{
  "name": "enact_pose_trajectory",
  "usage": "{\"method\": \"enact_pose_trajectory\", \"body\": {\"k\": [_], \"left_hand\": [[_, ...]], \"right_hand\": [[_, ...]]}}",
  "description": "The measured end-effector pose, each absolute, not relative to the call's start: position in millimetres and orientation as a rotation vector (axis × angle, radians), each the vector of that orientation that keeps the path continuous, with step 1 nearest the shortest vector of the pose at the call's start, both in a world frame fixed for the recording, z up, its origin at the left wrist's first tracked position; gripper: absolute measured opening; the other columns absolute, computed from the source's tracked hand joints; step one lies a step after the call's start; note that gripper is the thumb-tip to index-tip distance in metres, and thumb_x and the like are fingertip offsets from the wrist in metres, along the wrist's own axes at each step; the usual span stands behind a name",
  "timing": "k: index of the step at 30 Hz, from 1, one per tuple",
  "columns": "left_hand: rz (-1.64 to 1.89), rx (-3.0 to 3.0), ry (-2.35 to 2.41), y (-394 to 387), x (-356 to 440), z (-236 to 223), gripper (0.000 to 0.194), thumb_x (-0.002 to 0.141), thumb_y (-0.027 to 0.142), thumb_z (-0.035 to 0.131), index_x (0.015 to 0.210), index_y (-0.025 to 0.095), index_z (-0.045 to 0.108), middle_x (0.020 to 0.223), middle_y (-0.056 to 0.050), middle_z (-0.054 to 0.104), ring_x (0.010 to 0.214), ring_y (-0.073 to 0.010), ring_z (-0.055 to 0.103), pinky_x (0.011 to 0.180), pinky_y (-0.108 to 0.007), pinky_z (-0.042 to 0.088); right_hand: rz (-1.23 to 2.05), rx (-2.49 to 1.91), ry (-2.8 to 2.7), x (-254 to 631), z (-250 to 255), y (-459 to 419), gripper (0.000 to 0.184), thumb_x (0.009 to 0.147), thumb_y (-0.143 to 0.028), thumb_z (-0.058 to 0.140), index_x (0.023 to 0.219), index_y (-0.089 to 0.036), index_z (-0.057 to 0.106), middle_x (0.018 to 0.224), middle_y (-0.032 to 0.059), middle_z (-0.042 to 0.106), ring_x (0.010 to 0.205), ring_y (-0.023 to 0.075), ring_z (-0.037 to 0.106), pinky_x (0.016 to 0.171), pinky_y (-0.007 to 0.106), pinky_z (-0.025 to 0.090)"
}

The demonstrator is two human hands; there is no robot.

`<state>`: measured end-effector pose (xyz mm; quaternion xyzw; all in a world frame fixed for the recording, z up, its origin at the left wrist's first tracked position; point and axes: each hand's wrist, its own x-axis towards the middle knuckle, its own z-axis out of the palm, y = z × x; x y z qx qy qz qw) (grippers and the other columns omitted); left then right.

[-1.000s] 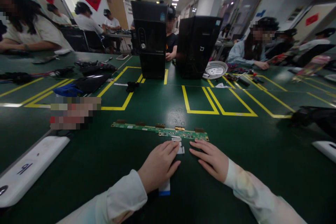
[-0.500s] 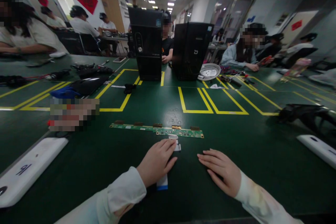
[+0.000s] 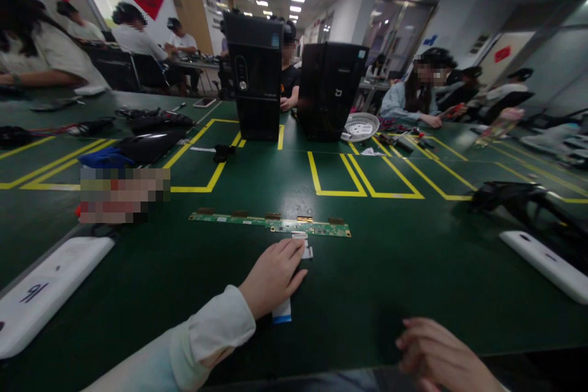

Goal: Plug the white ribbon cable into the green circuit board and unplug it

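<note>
A long, thin green circuit board (image 3: 316, 229) lies across the table, with several brown tabs along its far edge. Just in front of it, a white flat ribbon cable (image 3: 282, 311) with a blue end runs under my left hand (image 3: 273, 272). The fingers of that hand are stretched out and rest on the cable near its connector end, close to the board. By the table's front edge at the lower right, my right hand (image 3: 443, 355) hovers with nothing visible in it, its fingers loosely bent and slightly blurred. Part of that hand is cut off by the frame.
Two black computer towers (image 3: 255, 76) stand at the back middle. White oblong cases lie at the left (image 3: 50, 291) and right (image 3: 546, 263). Yellow tape marks the table. A white basket (image 3: 361, 127) sits beside the right tower. Several people sit around.
My right hand has lifted from the table beside the cable and moved right and back toward the front edge. My left hand stays on the ribbon cable. The view has shifted slightly.
</note>
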<state>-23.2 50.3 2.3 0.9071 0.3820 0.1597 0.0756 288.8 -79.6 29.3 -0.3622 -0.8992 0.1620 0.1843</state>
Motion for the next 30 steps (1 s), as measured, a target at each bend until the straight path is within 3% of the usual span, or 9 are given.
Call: {"method": "enact_pose_trajectory", "body": {"k": [4, 8, 11, 22, 30], "left_hand": [[0.477, 2.729, 1.146, 50, -23, 3, 0.045, 0.093, 0.036, 0.044, 0.134, 0.015, 0.047, 0.134, -0.012, 0.056, 0.123, -0.0241, 0.051, 0.101, -0.042, 0.043], [0.476, 2.738, 1.145, 51, -23, 2, 0.045, 0.093, 0.036, 0.045, 0.133, 0.015, 0.048, 0.135, -0.012, 0.056, 0.123, -0.0239, 0.051, 0.102, -0.041, 0.043], [0.481, 2.741, 1.141, 51, -24, 2, 0.043, 0.093, 0.036, 0.044, 0.132, 0.018, 0.049, 0.134, -0.01, 0.056, 0.123, -0.0227, 0.051, 0.101, -0.041, 0.043], [0.413, 2.742, 1.166, 51, -25, 2, 0.045, 0.095, 0.04, 0.041, 0.134, 0.019, 0.047, 0.137, -0.009, 0.055, 0.125, -0.024, 0.05, 0.101, -0.042, 0.042], [0.356, 2.745, 1.183, 50, -23, 3, 0.048, 0.095, 0.042, 0.04, 0.136, 0.018, 0.044, 0.138, -0.009, 0.054, 0.126, -0.0244, 0.049, 0.103, -0.041, 0.04]], "right_hand": [[0.203, -1.152, -2.377, 274, 23, -41, 0.014, 0.088, -0.019, 0.048, 0.084, -0.027, 0.059, 0.097, 0.0066, 0.067, 0.104, 0.0212, 0.061, 0.094, 0.04, 0.052], [0.046, -1.117, -2.427, 256, 5, 20, 0.029, 0.094, -0.024, 0.041, 0.118, -0.021, 0.057, 0.127, 0.0132, 0.056, 0.121, 0.0235, 0.05, 0.099, 0.044, 0.047], [-0.009, -1.065, -2.435, 240, -12, 58, 0.037, 0.096, -0.025, 0.038, 0.13, -0.017, 0.051, 0.136, 0.0159, 0.05, 0.127, 0.0251, 0.045, 0.102, 0.048, 0.044], [-0.002, -1.128, -2.486, 213, -30, 84, 0.043, 0.095, -0.031, 0.042, 0.133, -0.014, 0.049, 0.133, 0.0156, 0.052, 0.122, 0.027, 0.046, 0.1, 0.049, 0.043], [-0.012, -1.113, -2.5, 208, -17, 98, 0.031, 0.093, -0.025, 0.043, 0.117, -0.015, 0.059, 0.114, 0.0134, 0.062, 0.103, 0.026, 0.054, 0.088, 0.045, 0.048]]}}
